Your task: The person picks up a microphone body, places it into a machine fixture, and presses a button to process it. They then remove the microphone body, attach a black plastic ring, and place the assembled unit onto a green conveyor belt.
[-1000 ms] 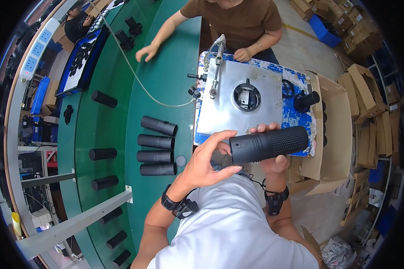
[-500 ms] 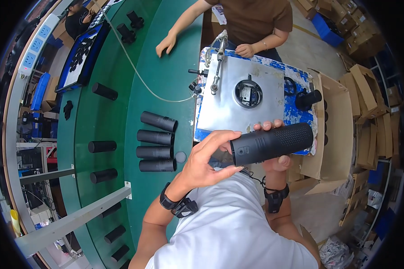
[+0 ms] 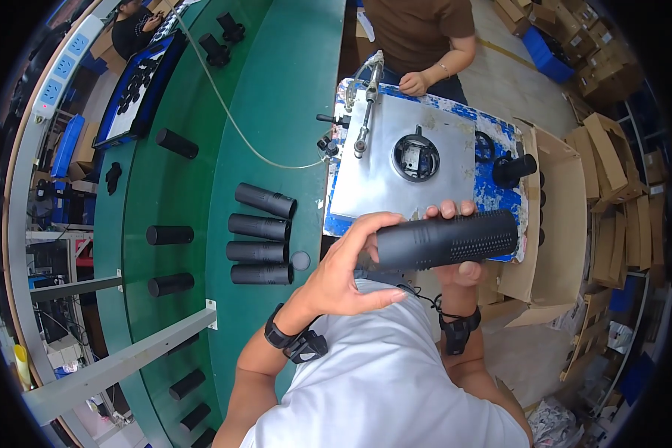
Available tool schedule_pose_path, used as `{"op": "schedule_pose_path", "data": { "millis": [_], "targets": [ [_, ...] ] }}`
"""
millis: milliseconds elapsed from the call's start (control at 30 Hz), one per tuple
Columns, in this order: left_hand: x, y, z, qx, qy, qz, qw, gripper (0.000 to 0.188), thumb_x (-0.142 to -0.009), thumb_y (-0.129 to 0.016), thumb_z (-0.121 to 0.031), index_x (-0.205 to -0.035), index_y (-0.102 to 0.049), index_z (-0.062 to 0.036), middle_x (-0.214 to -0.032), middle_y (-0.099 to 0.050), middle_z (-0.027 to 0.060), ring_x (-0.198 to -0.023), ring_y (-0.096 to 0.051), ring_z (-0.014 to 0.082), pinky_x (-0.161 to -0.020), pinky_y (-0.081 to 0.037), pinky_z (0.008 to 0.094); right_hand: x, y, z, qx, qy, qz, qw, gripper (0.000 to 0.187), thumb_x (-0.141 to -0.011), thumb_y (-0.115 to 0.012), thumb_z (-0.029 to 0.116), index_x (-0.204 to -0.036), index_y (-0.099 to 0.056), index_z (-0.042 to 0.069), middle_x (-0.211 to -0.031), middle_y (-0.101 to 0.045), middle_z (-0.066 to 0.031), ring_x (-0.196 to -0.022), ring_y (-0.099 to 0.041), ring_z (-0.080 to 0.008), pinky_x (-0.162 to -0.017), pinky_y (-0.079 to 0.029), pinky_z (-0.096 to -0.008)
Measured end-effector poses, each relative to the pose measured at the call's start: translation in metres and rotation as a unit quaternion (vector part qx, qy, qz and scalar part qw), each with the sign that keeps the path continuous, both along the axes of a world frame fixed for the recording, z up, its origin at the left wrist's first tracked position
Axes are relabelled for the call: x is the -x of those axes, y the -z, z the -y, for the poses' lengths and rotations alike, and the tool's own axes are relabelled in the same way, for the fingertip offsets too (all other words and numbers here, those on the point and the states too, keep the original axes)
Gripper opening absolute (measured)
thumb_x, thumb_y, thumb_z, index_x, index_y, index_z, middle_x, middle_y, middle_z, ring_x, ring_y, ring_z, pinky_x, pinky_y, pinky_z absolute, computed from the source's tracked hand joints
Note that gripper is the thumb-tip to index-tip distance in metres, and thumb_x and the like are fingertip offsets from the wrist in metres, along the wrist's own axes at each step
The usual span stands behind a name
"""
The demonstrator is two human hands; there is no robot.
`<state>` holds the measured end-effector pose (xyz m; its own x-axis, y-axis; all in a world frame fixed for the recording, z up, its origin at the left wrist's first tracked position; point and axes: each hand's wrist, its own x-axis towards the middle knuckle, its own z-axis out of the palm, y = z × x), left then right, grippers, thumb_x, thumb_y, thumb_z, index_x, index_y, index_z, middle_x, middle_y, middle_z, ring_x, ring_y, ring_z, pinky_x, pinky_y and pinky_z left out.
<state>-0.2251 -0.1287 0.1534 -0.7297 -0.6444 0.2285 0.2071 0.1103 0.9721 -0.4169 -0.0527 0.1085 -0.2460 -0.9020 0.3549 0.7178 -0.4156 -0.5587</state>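
Observation:
A black cylindrical housing lies nearly level in front of my chest, its perforated end to the right. My right hand is closed round its middle from behind, with fingertips over the far side and the thumb on the near side. At the housing's left end, my left hand is spread in a wide C. Its fingers reach the rim, partly hidden, while the thumb stretches out below, apart from the housing. Several similar black cylinders lie in a row on the green bench to the left, beside a small round disc.
Ahead, a metal plate on a worn blue board carries a round black fixture and a lever clamp. A black part stands at the board's right, near an open carton. A co-worker's hand rests at the far edge.
The housing has turned about its long axis, so the small port near its left end no longer shows. My left thumb has come away from it. The co-worker's arm has withdrawn from the bench.

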Motion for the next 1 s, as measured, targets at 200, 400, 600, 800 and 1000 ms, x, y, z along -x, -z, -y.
{"op": "schedule_pose_path", "data": {
  "millis": [200,400,600,800,1000],
  "targets": [
    [-0.007,0.007,0.010,0.097,-0.030,0.038,0.994,0.067,-0.070,-0.083,-0.017,-0.127,-0.053,-0.0035,-0.125,-0.056,0.0124,-0.103,-0.058,0.0211,-0.079,-0.049,0.0299,-0.005,0.002,0.009,0.029,-0.037,0.011,0.999,0.074,-0.063,-0.076,0.015,-0.128,-0.041,0.014,-0.119,-0.049,-0.0100,-0.124,-0.043,-0.0323,-0.111,-0.030,-0.0470],
    [-0.035,0.015,0.017,0.038,-0.043,0.061,0.997,0.051,-0.078,-0.075,-0.020,-0.123,-0.057,-0.0030,-0.121,-0.061,0.0099,-0.096,-0.062,0.0224,-0.081,-0.048,0.0320,-0.005,0.010,-0.001,-0.099,-0.022,0.010,0.995,0.080,-0.071,-0.079,0.025,-0.135,-0.033,0.011,-0.120,-0.047,-0.0102,-0.121,-0.045,-0.0308,-0.110,-0.029,-0.0478],
    [-0.181,0.075,0.105,0.168,-0.653,0.194,0.712,0.035,-0.076,-0.071,-0.014,-0.108,-0.060,-0.0044,-0.107,-0.060,0.0116,-0.096,-0.059,0.0240,-0.079,-0.048,0.0339,0.002,0.022,-0.002,-0.135,-0.054,-0.006,0.989,0.078,-0.077,-0.073,0.029,-0.136,-0.028,0.006,-0.115,-0.043,-0.0098,-0.112,-0.044,-0.0267,-0.107,-0.029,-0.0416],
    [-0.318,0.136,0.165,0.031,-0.759,0.428,0.490,0.092,-0.067,-0.083,-0.038,-0.135,-0.035,0.0006,-0.132,-0.044,0.0256,-0.123,-0.043,0.0414,-0.101,-0.038,0.0476,-0.017,0.015,0.034,-0.160,-0.127,-0.052,0.978,0.076,-0.077,-0.072,0.028,-0.135,-0.028,0.007,-0.115,-0.042,-0.0083,-0.112,-0.044,-0.0243,-0.106,-0.030,-0.0399],
    [-0.364,0.221,0.198,-0.036,-0.736,0.162,0.656,0.078,-0.069,-0.085,-0.033,-0.125,-0.047,0.0044,-0.108,-0.066,0.0173,-0.097,-0.065,0.0257,-0.086,-0.050,0.0358,-0.041,0.004,0.061,-0.175,-0.117,-0.108,0.972,0.077,-0.075,-0.074,0.033,-0.134,-0.030,0.008,-0.111,-0.045,-0.0076,-0.105,-0.046,-0.0227,-0.101,-0.035,-0.0383]
  ]
}}
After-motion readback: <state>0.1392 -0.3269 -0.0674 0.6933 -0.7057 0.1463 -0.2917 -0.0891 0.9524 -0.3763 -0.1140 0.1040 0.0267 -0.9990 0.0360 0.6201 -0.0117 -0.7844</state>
